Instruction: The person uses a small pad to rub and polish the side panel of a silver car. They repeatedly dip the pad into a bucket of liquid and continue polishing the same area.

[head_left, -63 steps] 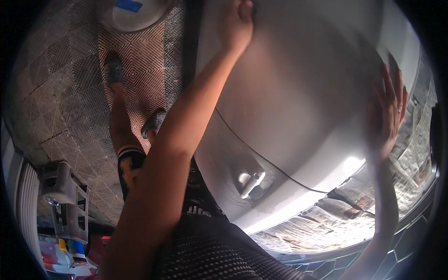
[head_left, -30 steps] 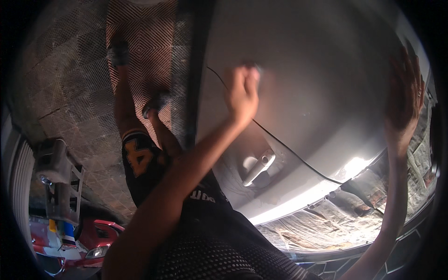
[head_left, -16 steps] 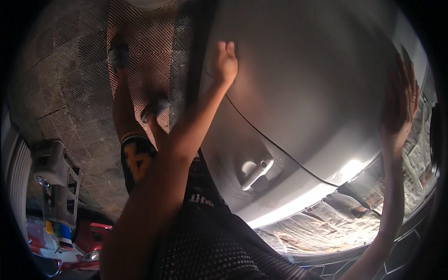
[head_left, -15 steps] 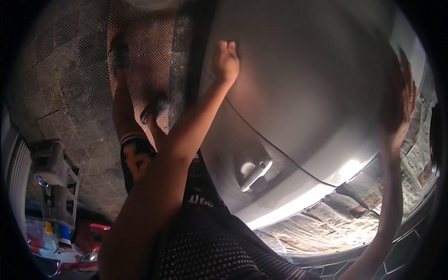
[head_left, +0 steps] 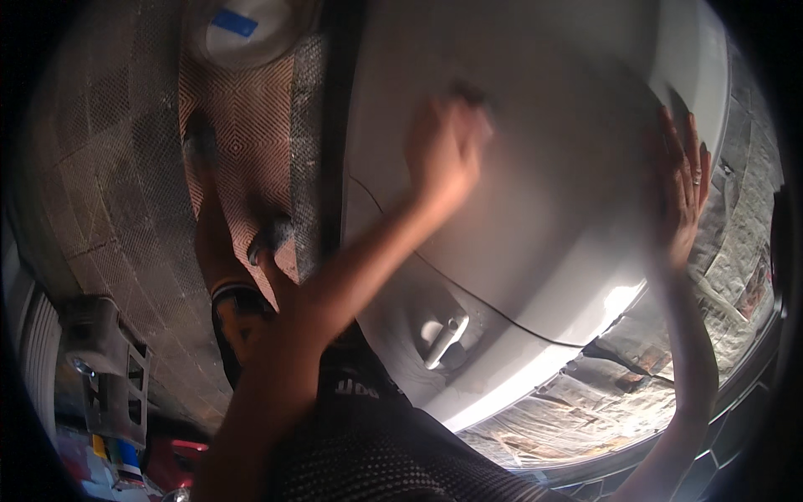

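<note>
A large silver-grey car door panel (head_left: 544, 209) fills the middle and right. My left hand (head_left: 447, 151) is curled against its surface, smeared by motion. At its fingertips a dark patch (head_left: 473, 94) shows, and I cannot tell whether it is a held thing or shadow. My right hand (head_left: 682, 180) lies with fingers stretched out along the panel's far right side, holding nothing. Below my left hand, a curved seam (head_left: 485, 305) crosses the bodywork, and a pale door handle (head_left: 446, 341) sits in its recess beneath that seam.
Crumpled tan sheeting (head_left: 577, 418) lines the right edge beyond a bright strip. A round tub (head_left: 288, 33) with blue tape (head_left: 235, 23) stands at the top. My legs stand left over a reddish patterned floor strip (head_left: 238, 109). A grey plastic stand (head_left: 96, 335) is at lower left.
My left hand has moved rightward across the panel, and its fingers have become blurred. My right hand sits slightly further left in view, fingers more visible. The tub has come further into view.
</note>
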